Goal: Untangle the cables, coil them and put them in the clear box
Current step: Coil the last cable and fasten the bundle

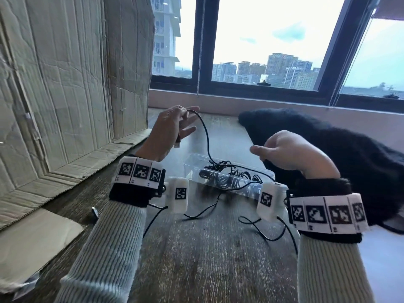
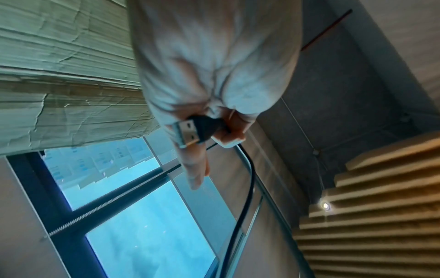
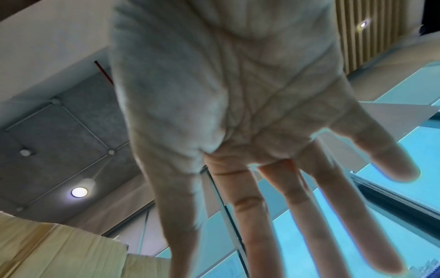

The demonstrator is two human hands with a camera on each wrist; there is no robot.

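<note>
My left hand (image 1: 181,125) is raised over the table's far left and pinches a black cable (image 1: 204,136) just behind its USB plug (image 1: 177,143). The left wrist view shows the metal plug (image 2: 188,133) sticking out of the curled fingers of my left hand (image 2: 228,129). From there the cable hangs down into the clear box (image 1: 191,169), where tangled black cables (image 1: 225,177) lie. My right hand (image 1: 269,149) hovers above the box's right end. Its fingers (image 3: 247,197) are straight, spread and hold nothing.
Loose black cable loops (image 1: 203,213) (image 1: 271,235) trail over the wooden table (image 1: 207,270) in front of the box. Flattened cardboard (image 1: 65,84) stands along the left. A black fuzzy cloth (image 1: 338,154) lies on the right. A small metal piece (image 1: 95,212) sits near my left sleeve.
</note>
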